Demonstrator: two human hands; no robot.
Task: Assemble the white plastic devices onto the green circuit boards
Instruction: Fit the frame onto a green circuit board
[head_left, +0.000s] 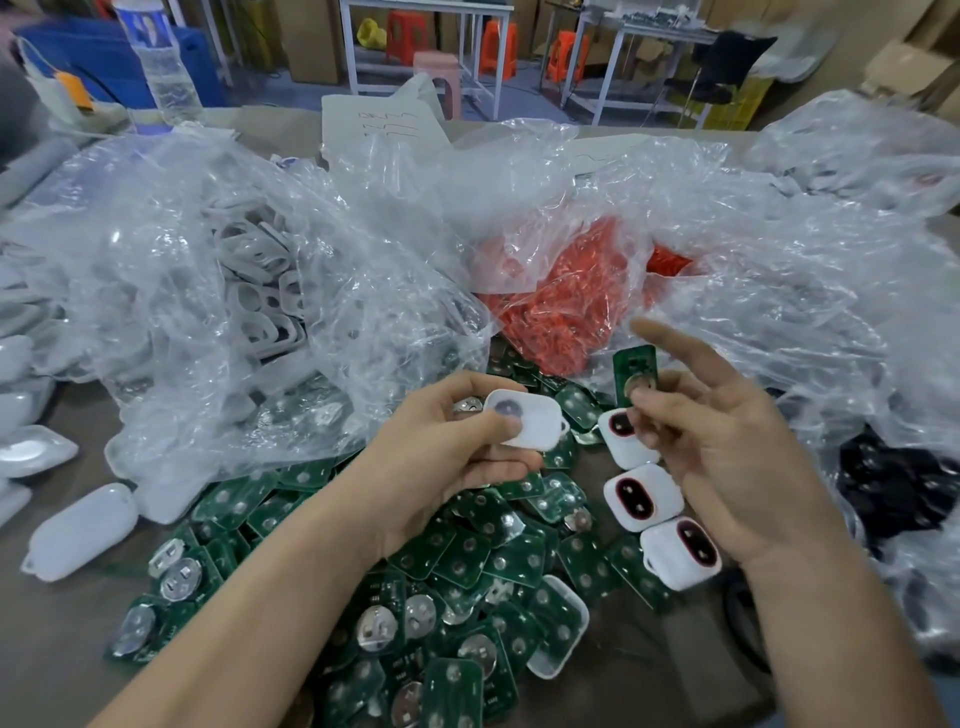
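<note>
bare counter (57, 639) lies open at the near left; crumpled plastic bags (234, 270) block the far side, green circuit boards (467, 566) fill the middle.

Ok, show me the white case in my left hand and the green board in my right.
white case (536, 422): head view, on its flat white top face.
green board (632, 360): head view, on its bare green upper end.

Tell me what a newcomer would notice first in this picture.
The heap of green circuit boards spread across the near middle draws the eye first, with bright red parts in a clear bag behind it. Above the heap, the left hand holds a white case and the right hand pinches a single green board, beside a row of three white cases with red-ringed openings.
</note>
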